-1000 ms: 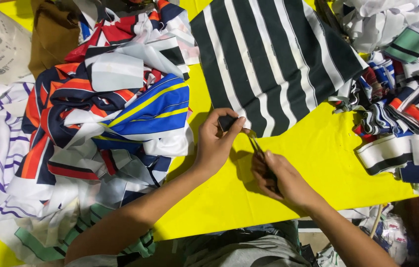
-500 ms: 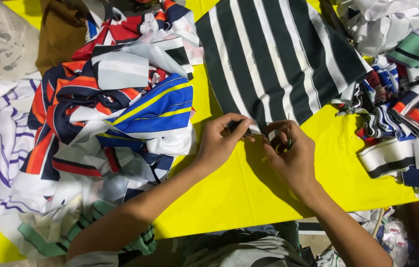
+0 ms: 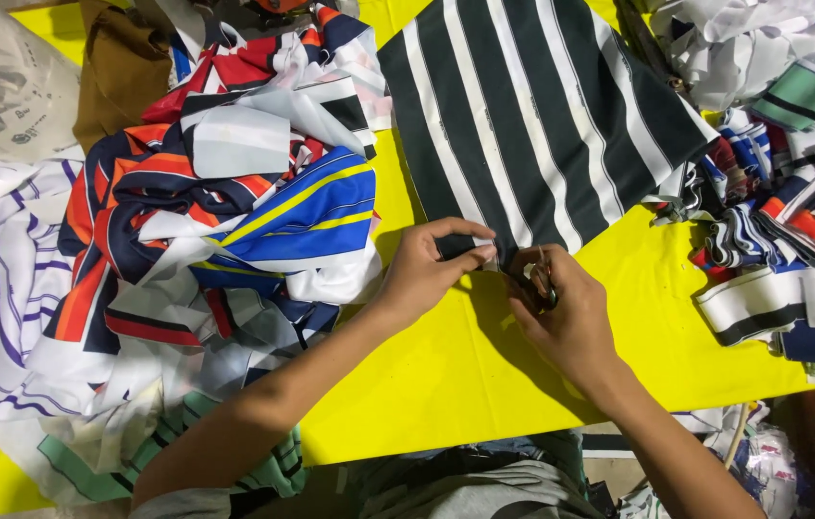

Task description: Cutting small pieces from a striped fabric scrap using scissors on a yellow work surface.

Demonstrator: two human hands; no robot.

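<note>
Head view: my left hand (image 3: 422, 274) grip pinches striped fabric (image 3: 532, 115) corner; right hand (image 3: 561, 312) grip closed around small snips (image 3: 539, 285) just beside, above yellow surface (image 3: 446, 384).

— What does the worker wear?
— Both forearms are bare down to the left hand (image 3: 424, 269) and right hand (image 3: 566, 322). No rings, watch or gloves show.
— And lower down?
— Grey cloth at the bottom edge, with a strip of blue denim above it.
</note>
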